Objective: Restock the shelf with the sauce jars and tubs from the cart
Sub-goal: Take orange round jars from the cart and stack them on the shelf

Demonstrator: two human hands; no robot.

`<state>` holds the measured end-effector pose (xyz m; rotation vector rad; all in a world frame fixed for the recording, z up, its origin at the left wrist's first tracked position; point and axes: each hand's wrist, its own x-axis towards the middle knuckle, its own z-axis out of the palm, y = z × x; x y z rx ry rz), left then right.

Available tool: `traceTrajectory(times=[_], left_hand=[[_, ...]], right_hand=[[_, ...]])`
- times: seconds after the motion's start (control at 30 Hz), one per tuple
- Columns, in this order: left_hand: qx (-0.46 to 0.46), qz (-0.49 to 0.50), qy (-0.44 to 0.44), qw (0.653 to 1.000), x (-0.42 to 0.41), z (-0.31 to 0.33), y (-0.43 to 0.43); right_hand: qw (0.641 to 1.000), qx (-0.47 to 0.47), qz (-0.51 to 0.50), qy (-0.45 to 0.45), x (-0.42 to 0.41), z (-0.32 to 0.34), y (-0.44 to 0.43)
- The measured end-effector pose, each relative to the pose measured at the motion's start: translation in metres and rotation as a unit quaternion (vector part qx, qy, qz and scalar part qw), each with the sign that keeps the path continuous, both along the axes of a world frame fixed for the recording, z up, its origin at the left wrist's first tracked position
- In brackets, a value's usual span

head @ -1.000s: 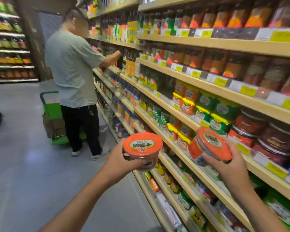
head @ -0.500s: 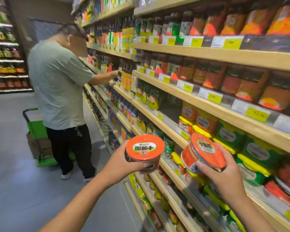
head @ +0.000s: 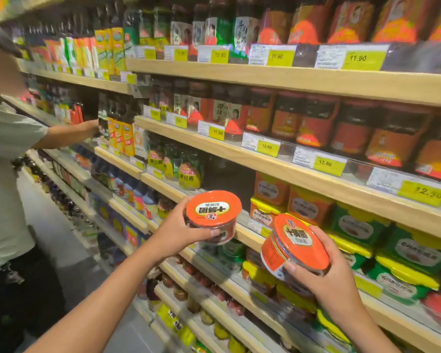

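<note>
- The left hand [head: 181, 231] was clamped round one tub [head: 212, 215], held upright in front of the shelf [head: 250, 236].
- The right hand [head: 326, 273] gripped a second tub [head: 294, 247] from below, tilted with its lid facing left.
- Both tubs had orange lids.
- Behind them, the shelf held orange and green tubs beside an empty gap.

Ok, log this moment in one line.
left hand: holds upright tub | right hand: holds tilted tub | shelf gap: open
</note>
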<state>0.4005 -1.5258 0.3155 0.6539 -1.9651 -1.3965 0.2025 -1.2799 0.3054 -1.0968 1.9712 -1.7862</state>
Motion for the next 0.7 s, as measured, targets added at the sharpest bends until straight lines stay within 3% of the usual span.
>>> traceTrajectory(times=[0.4, 0.7], left_hand=[[-0.1, -0.112, -0.069, 0.986, -0.088, 0.018, -0.165], [-0.123, -0.181, -0.17, 0.961, -0.142, 0.021, -0.179]], right_hand=[[0.986, -0.007, -0.164, 0.006, 0.069, 0.006, -0.081], [0.969, 0.0, -0.242, 0.042, 0.093, -0.003, -0.101]])
